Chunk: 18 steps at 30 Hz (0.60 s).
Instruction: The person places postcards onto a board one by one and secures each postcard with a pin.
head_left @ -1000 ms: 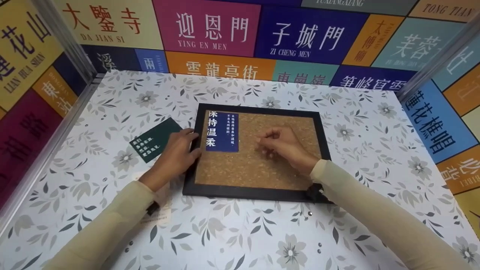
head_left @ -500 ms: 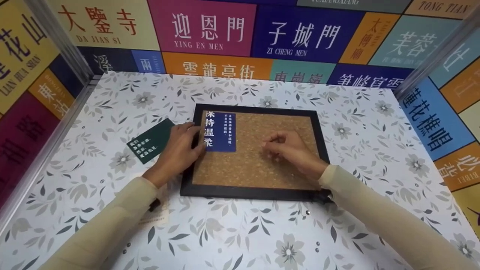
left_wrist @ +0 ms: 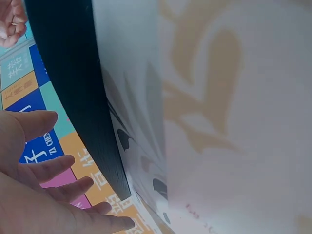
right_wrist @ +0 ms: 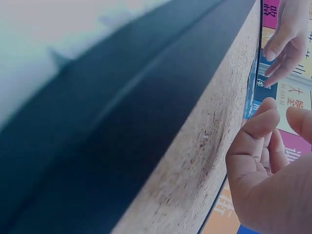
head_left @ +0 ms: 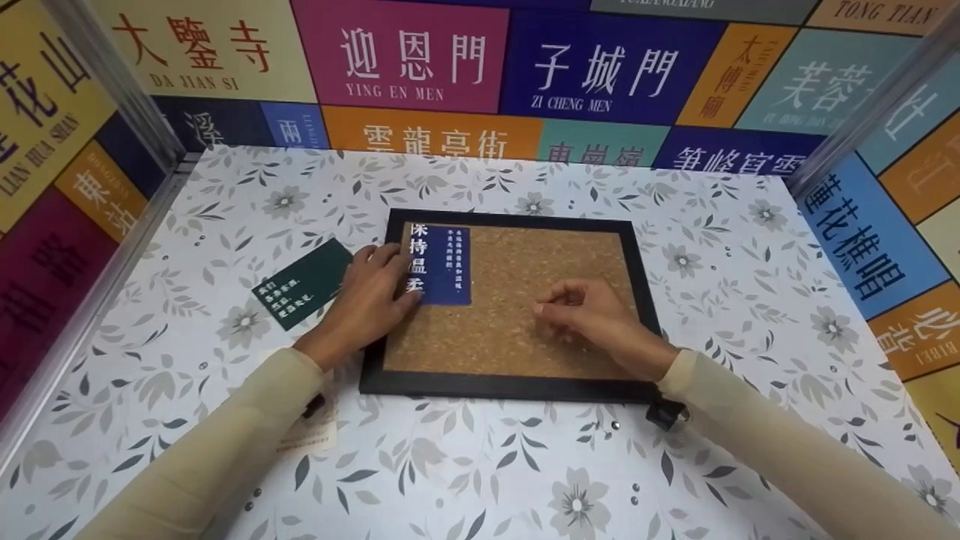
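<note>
1. Currently the blue card (head_left: pixel 446 264) lies on the cork board (head_left: pixel 502 337), in its far left corner, with its long axis running away from the person, roughly along the left bar of the black frame (head_left: pixel 510 385).
2. Clearly nearer to it is the left hand (head_left: pixel 375 289), which reaches over that left bar and hides part of the card's left side. Whether the thumb touches the card or only hangs above it, I cannot tell.
3. Its grip is wide: in the left wrist view the fingers spread apart, and nothing shows between them.
4. Farther off, the right hand (head_left: pixel 592 311) is over the right half of the cork. From there the blue card lies to the left and somewhat away from the person, with bare cork between.
5. That grip is narrow, its fingers loosely bent and the thumb close to the index finger; the right wrist view shows a gap between them and nothing visibly held.
6. Outside the frame, on the left, a green card (head_left: pixel 300 285) lies aslant on the flowered table (head_left: pixel 450 465), its right end beside the left hand.
7. Under the left forearm, a pale slip of paper (head_left: pixel 319 433) shows only in part.
</note>
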Each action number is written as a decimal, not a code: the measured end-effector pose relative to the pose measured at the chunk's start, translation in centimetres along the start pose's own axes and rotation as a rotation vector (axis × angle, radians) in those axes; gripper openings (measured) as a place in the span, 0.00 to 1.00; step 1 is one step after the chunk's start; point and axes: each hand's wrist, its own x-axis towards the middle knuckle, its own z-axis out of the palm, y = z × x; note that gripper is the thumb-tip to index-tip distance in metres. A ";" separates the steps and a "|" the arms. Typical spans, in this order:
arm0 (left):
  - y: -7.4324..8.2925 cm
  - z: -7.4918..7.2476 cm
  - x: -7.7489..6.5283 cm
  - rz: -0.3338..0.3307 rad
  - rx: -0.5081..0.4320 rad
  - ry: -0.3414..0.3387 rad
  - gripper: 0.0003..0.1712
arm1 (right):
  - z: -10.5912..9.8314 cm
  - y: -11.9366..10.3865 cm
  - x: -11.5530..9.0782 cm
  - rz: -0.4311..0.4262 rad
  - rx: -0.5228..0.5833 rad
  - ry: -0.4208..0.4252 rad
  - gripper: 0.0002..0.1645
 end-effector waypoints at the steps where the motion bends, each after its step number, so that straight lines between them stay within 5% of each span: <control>1: 0.0 0.1 0.1 0.003 0.005 -0.001 0.36 | -0.1 0.1 -0.2 -0.002 -0.003 0.001 0.16; 9: -0.2 0.6 0.7 -0.013 0.031 -0.045 0.33 | -0.9 1.1 -1.7 -0.069 -0.052 0.008 0.13; 18: -0.4 0.6 0.9 -0.030 0.017 -0.047 0.29 | -1.7 1.7 -3.5 -0.052 -0.082 0.019 0.15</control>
